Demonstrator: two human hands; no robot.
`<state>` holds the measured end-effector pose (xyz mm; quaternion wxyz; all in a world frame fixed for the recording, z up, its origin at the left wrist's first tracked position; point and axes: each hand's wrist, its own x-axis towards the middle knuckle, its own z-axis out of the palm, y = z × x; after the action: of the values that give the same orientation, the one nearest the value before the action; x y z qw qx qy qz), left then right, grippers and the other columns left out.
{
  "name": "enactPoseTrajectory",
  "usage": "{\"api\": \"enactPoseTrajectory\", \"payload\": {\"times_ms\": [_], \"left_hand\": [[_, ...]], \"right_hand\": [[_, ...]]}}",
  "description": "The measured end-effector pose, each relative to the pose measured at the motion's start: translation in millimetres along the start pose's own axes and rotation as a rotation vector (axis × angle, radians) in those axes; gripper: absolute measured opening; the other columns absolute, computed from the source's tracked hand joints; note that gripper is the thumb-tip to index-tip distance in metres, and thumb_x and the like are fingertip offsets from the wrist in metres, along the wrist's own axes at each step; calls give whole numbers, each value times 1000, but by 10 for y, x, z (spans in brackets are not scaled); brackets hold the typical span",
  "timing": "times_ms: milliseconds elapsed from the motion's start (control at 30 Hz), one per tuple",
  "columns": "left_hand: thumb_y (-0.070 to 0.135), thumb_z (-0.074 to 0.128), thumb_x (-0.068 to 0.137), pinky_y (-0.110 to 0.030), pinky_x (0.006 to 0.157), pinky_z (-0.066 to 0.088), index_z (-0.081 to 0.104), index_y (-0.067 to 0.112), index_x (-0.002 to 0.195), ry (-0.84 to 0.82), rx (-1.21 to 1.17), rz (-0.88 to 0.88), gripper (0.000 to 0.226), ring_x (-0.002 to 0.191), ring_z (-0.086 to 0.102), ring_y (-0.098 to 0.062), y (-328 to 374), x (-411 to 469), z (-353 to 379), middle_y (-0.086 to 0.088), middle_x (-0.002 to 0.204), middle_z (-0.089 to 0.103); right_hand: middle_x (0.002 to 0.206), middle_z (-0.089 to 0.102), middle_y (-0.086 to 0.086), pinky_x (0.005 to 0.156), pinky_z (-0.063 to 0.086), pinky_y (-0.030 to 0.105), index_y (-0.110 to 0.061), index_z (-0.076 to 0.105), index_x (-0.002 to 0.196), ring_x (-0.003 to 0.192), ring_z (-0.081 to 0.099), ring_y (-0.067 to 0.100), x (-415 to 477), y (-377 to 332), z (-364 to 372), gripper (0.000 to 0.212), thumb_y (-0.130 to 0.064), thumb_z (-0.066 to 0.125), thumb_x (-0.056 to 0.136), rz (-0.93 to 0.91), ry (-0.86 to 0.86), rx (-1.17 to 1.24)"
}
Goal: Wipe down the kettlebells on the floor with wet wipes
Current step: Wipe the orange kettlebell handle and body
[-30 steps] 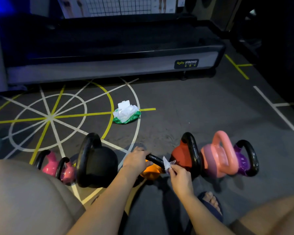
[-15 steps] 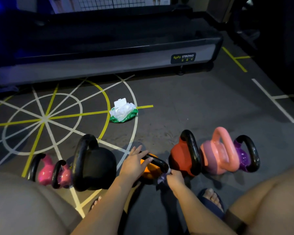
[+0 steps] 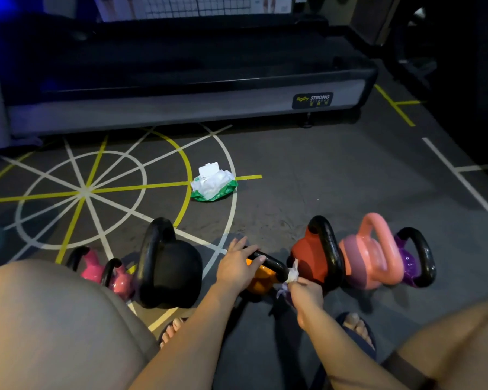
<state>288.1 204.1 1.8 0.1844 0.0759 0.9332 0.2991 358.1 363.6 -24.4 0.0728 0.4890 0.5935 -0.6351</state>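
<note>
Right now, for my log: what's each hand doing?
Left hand: open, resting on the orange kettlebell handle.
Right hand: holding a wipe against that handle.

Item 1: "BODY STRONG" badge [image 3: 312, 100] on the treadmill [image 3: 181, 108] end panel, at your one o'clock (smaller line beneath it unreadable).

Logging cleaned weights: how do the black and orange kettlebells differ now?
The black kettlebell is larger than the orange kettlebell. Black is one colour; orange has a black handle. The left hand rests on orange's handle and the right hand holds a wipe against it; no hand touches black. Both sit on the floor.
</note>
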Motion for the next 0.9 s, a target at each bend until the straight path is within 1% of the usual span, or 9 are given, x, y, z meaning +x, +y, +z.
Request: {"api": "enactPoseTrajectory", "payload": {"times_ms": [100, 233, 333, 433, 533, 633, 733, 833, 900], "left_hand": [[52, 51, 100, -39, 119, 24, 54, 32, 142, 0, -18, 8, 48, 155, 7, -16, -37, -21, 18, 5, 164, 26], [54, 50, 100, -38, 118, 25, 54, 33, 141, 5, -27, 32, 47, 154, 8, -15, -114, -52, 23, 5, 164, 26], [54, 50, 100, -38, 117, 27, 55, 33, 141, 16, -36, 39, 46, 154, 10, -15, -126, -32, 41, 5, 161, 31], [55, 50, 99, -36, 118, 26, 56, 32, 140, 43, -37, 35, 47, 153, 13, -14, -108, 15, 67, 5, 158, 35], [55, 50, 99, -35, 118, 26, 56, 32, 140, 57, -37, 20, 48, 153, 10, -12, -83, 46, 84, 6, 158, 35], [56, 50, 99, -37, 118, 26, 55, 35, 140, 52, -38, 2, 47, 154, 5, -10, -62, 39, 82, 7, 160, 32], [55, 50, 99, -38, 117, 27, 56, 36, 139, 56, -40, 3, 44, 154, 3, -10, -42, 29, 80, 8, 161, 31], [55, 50, 99, -37, 116, 28, 56, 36, 139, 72, -42, 8, 44, 154, 3, -10, -44, 6, 89, 9, 161, 31], [54, 52, 99, -34, 115, 29, 55, 36, 140, 85, -63, 25, 45, 154, 3, -8, -81, -16, 109, 11, 161, 30]], "right_hand": [[72, 71, 20, 62, 52, 38, 0, 74, 79, 63, 64, 29, 97, 124, 7, 22, 11, 56, 73, 33, -84, -96], [79, 72, 25, 62, 52, 33, 4, 73, 94, 65, 64, 28, 223, 206, 37, 13, 5, 63, 85, 112, -179, -142], [65, 69, 12, 50, 47, 21, -2, 73, 88, 53, 60, 20, 239, 214, 67, 9, -7, 66, 90, 95, -141, -250], [61, 63, 6, 43, 42, 20, 3, 73, 94, 49, 56, 16, 317, 249, 101, 16, -12, 70, 88, 85, -88, -326], [57, 58, 9, 43, 42, 16, 7, 65, 80, 42, 53, 12, 261, 165, 156, 10, -1, 63, 86, 34, -101, -263], [60, 66, 13, 56, 42, 25, 0, 66, 71, 58, 57, 24, 206, 112, 212, 12, 5, 56, 73, -10, -83, -220], [81, 73, 7, 67, 47, 29, -13, 74, 94, 76, 64, 24, 107, 111, 208, 27, 3, 58, 80, -102, -9, -248], [82, 72, -2, 72, 46, 29, -20, 71, 101, 79, 65, 17, -43, 56, 113, 32, 2, 54, 84, -239, -8, -337], [87, 71, 3, 72, 44, 29, -24, 67, 110, 83, 65, 25, -148, -8, 86, 36, 0, 51, 87, -381, -18, -463]]}}
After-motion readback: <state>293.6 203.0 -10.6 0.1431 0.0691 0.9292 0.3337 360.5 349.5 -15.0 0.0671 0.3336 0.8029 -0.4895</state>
